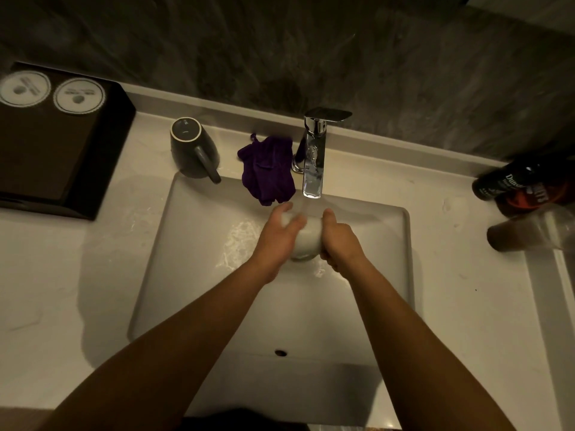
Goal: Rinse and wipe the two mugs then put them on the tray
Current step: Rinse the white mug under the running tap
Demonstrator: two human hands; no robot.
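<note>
Item 1, white mug (308, 236): you hold it over the sink (193, 244) basin, directly below the spout of the chrome faucet (314, 157). Its long axis appears to run from you toward the spout. Blur hides which end is the mouth, and no writing shows on it. Your left hand (278, 234) wraps over its left side with blurred fingers laid across the top. Your right hand (339, 241) grips its right side, thumb pointing up and fingers curled beneath. Item 2, dark mug (191, 147): it stands upside down on the counter (62, 290) at the sink's far left corner, long axis upright. Its pale-ringed base faces up, and the handle points toward you and to the right, over the sink rim. The marks on the base are too small to read. Item 3, black tray (62, 157): it sits at the left of the counter, well apart from both mugs. It carries two round white paper discs (78, 95) side by side at its far edge, their print illegible. Item 4, purple cloth (267, 169): it lies crumpled just left of the faucet, hanging over the sink's back rim. Item 5, dark bottle (504, 181): it lies at the far right, with "Duns" readable in white and the rest of the label cut off.
</note>
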